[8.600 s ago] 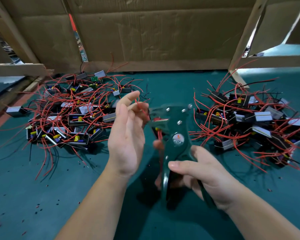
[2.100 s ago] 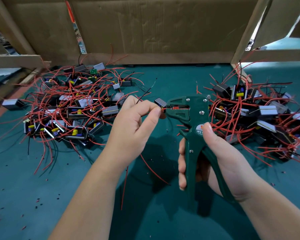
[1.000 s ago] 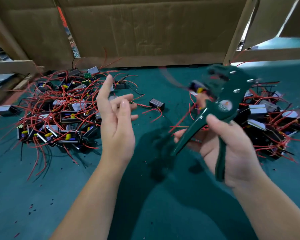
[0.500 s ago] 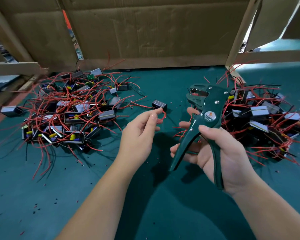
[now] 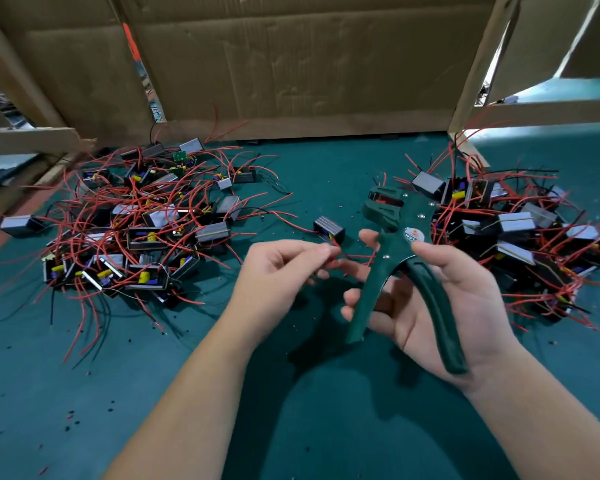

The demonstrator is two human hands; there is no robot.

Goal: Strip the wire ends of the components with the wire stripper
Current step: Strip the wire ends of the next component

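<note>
My right hand (image 5: 444, 299) grips the green wire stripper (image 5: 400, 237) by its two spread handles, jaws pointing up and away. My left hand (image 5: 278, 271) pinches a red wire (image 5: 335, 263) between thumb and forefinger, just left of the stripper's handles. That wire leads to a single small black component (image 5: 329, 229) lying on the green table (image 5: 309, 410) just beyond my fingers. A big pile of components with red wires (image 5: 142, 223) lies at the left, and a second pile (image 5: 513, 233) at the right behind the stripper.
Cardboard walls (image 5: 291, 64) and wooden beams (image 5: 25, 140) close off the back and the left side. Small bits of stripped red and black insulation (image 5: 73, 415) are scattered over the table, thickest at the near left.
My right hand dropped one component on the right pile and brought the stripper back to the middle. My left hand reached to the single component and now pinches its red wire.
</note>
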